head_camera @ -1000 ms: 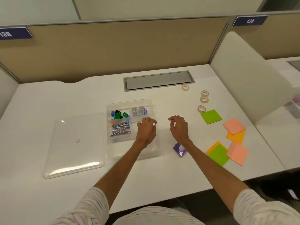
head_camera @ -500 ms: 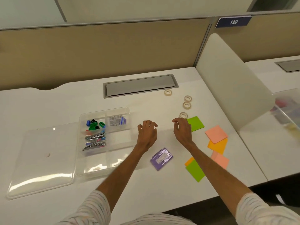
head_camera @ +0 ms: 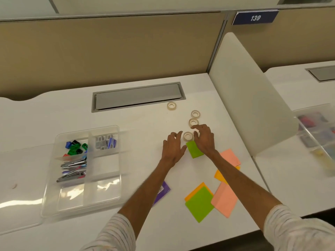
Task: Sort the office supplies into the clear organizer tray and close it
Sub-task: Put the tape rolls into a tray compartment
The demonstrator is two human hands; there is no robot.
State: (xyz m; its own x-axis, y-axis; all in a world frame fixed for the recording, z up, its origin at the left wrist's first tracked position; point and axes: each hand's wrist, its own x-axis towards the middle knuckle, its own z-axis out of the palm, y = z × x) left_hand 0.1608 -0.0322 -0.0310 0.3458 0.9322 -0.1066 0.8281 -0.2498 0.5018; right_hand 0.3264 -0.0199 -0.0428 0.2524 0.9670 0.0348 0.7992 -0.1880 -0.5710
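Left hand (head_camera: 172,147), right hand (head_camera: 204,140), fingers loosely spread, empty, flank nearest tape roll (head_camera: 188,135) on tabletop (head_camera: 145,120); rushed pinch could skid it into neighbouring roll (head_camera: 193,121).

1. The left sleeve (head_camera: 116,232) is pale, off-white cloth crossed by thin dark stripes set close together.
2. The right sleeve (head_camera: 293,229) is the same striped cloth, loose and softly creased.
3. Both sleeves end near the elbow, leaving each forearm bare down to the left hand (head_camera: 172,151) and the right hand (head_camera: 205,142).
4. The sleeve ends sit wide and loose round the arms.
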